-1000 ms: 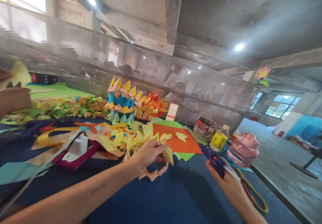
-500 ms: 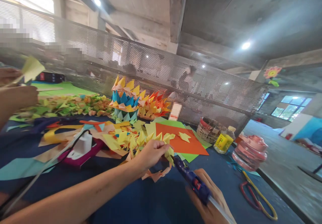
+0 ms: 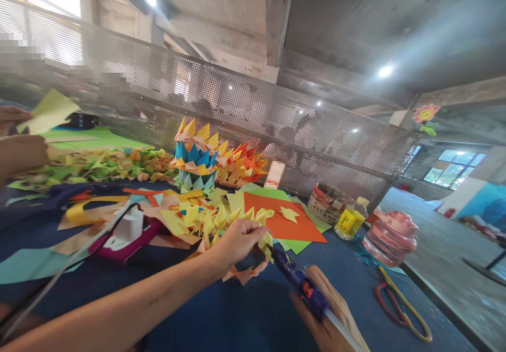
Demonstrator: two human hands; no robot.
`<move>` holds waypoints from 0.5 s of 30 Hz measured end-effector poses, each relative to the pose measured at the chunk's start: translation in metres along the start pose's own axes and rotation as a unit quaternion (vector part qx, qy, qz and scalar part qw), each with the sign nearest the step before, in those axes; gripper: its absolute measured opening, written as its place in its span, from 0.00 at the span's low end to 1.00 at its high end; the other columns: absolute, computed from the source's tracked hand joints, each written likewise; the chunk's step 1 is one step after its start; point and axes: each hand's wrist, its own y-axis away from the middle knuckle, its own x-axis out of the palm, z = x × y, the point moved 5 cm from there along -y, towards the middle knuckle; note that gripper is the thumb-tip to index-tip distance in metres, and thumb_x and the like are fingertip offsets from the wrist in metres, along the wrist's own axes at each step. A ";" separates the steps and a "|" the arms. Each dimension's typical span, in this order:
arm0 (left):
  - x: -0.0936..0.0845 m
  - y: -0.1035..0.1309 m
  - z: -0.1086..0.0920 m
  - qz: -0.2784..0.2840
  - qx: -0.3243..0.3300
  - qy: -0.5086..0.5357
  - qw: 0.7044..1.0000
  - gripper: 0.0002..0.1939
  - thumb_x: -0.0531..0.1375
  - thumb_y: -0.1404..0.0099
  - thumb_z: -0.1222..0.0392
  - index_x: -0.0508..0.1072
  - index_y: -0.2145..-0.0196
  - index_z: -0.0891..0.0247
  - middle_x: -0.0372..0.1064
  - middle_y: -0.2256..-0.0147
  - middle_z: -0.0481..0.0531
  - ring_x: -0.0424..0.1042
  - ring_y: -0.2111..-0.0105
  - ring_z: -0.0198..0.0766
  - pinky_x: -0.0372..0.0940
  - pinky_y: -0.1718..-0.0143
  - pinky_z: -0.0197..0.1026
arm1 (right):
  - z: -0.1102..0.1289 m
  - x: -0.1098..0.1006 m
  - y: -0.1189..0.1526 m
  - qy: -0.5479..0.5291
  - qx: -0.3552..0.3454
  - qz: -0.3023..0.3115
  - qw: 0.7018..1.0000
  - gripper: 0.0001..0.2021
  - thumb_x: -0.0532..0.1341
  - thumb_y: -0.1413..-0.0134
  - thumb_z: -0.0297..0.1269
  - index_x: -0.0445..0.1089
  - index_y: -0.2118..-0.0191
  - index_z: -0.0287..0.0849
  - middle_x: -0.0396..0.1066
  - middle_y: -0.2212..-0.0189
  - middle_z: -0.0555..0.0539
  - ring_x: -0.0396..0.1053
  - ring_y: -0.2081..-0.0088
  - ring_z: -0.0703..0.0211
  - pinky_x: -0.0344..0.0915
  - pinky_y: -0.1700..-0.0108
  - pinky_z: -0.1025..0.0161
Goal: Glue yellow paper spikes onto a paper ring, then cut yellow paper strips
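Note:
My left hand [image 3: 243,241] pinches a yellow folded-paper crown [image 3: 264,242] whose pointed pieces run along a pale orange paper band [image 3: 247,274]. In my right hand [image 3: 336,312] is a dark blue glue gun [image 3: 302,283], with a whitish glue stick [image 3: 342,331] coming out of its rear. The nozzle touches or almost touches the yellow paper just right of my left fingertips. Beyond my left hand, yellow folded pieces [image 3: 197,217] lie heaped. A single yellow piece [image 3: 290,214] rests on an orange sheet [image 3: 272,225].
Finished paper crowns [image 3: 196,157] stand at the back. A magenta power strip [image 3: 126,249] with a white plug and cords lies left. Scissors [image 3: 403,304], a pink bottle [image 3: 391,238], a yellow-labelled bottle [image 3: 350,220] and a basket [image 3: 328,204] are right. Another person's hands [image 3: 23,154] hold paper far left.
My hands, the crown and the glue gun keep almost the same position. The view has shifted slightly. At far left, the other person's yellow-green paper has moved a little.

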 end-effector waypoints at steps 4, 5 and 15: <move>-0.001 0.000 0.000 -0.003 0.002 -0.012 1.000 0.17 0.61 0.46 0.47 0.71 0.77 0.65 0.74 0.77 0.52 0.71 0.78 0.36 0.64 0.72 0.37 | 0.000 0.000 0.001 0.007 0.007 0.007 1.000 0.06 0.55 0.39 0.42 0.60 0.66 0.48 0.65 0.73 0.51 0.68 0.73 0.63 0.66 0.73 0.70; -0.002 0.000 0.000 -0.004 0.000 -0.015 1.000 0.17 0.61 0.46 0.47 0.72 0.77 0.66 0.74 0.77 0.52 0.71 0.78 0.36 0.63 0.72 0.36 | 0.000 0.001 0.000 0.009 0.009 0.008 1.000 0.07 0.55 0.39 0.42 0.60 0.67 0.48 0.65 0.73 0.52 0.68 0.73 0.63 0.67 0.73 0.70; -0.004 -0.002 -0.001 -0.012 0.004 -0.017 1.000 0.18 0.61 0.46 0.46 0.72 0.77 0.66 0.73 0.78 0.52 0.74 0.74 0.41 0.66 0.69 0.39 | 0.001 -0.006 0.006 0.067 -0.017 -0.013 0.998 0.10 0.54 0.40 0.45 0.66 0.59 0.47 0.73 0.63 0.45 0.74 0.61 0.56 0.71 0.59 0.66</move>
